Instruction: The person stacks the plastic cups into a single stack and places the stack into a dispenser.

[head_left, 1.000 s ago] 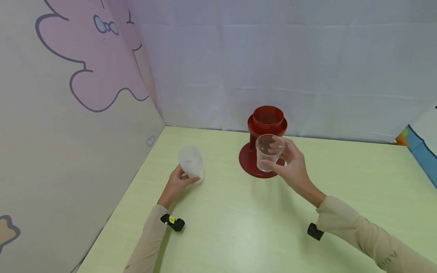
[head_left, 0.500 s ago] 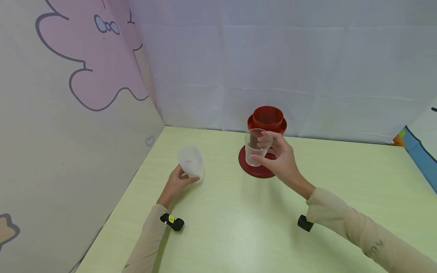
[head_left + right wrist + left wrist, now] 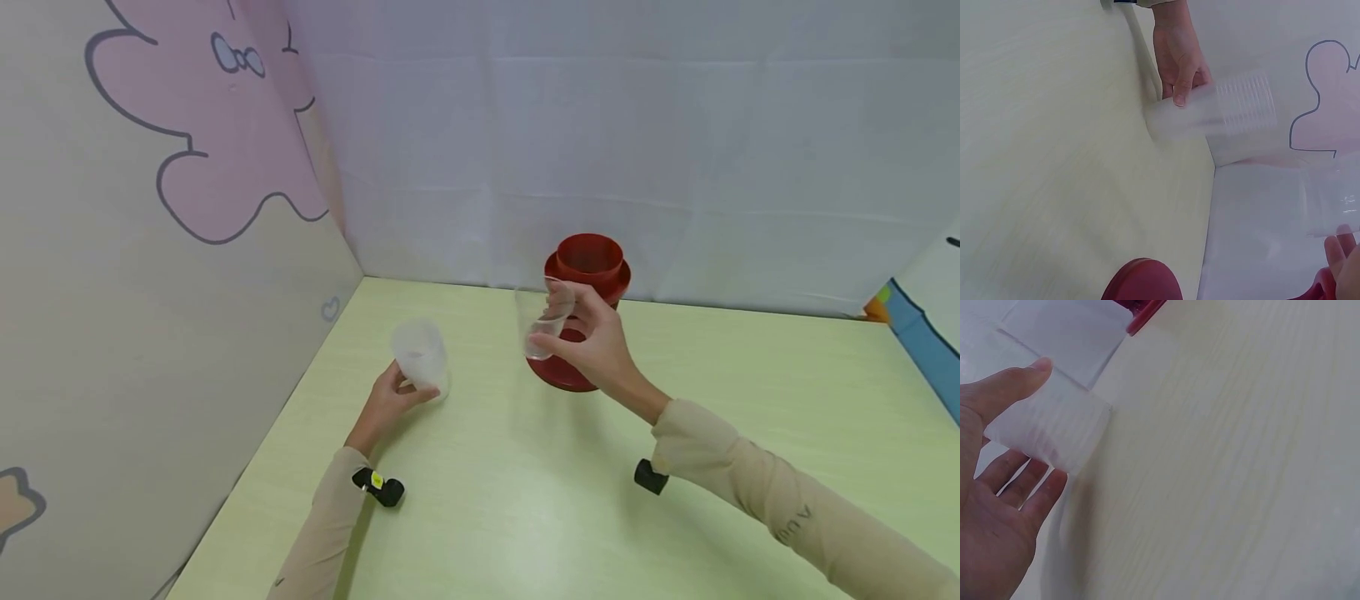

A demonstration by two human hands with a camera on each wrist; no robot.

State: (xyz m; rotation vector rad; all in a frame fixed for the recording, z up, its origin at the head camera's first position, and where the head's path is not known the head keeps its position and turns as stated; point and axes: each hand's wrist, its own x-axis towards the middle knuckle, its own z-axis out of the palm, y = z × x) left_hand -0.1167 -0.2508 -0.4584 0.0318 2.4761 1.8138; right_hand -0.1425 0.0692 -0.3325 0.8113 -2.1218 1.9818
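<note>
At the table's left side, my left hand (image 3: 388, 407) holds a stack of nested clear plastic cups (image 3: 420, 354), its lower end close to the tabletop. Several stacked rims show on this stack (image 3: 1244, 103) in the right wrist view. Thumb on one side, fingers on the other, the left hand (image 3: 1007, 506) grips it near the bottom. My right hand (image 3: 600, 343) pinches a single clear plastic cup (image 3: 528, 312), mouth up, raised in front of a red stand (image 3: 588, 279). That cup (image 3: 1335, 197) appears at the right edge of the right wrist view.
The red stand has a ring-shaped top and a round base (image 3: 558, 375) near the table's back edge. Behind it hangs a white cloth wall (image 3: 480, 150). A printed side panel (image 3: 187, 317) borders the pale table (image 3: 465, 517) on the left.
My right hand has carried the single cup leftward and slightly up across the front of the red stand, toward the stack. The left hand and its cups have stayed in place.
</note>
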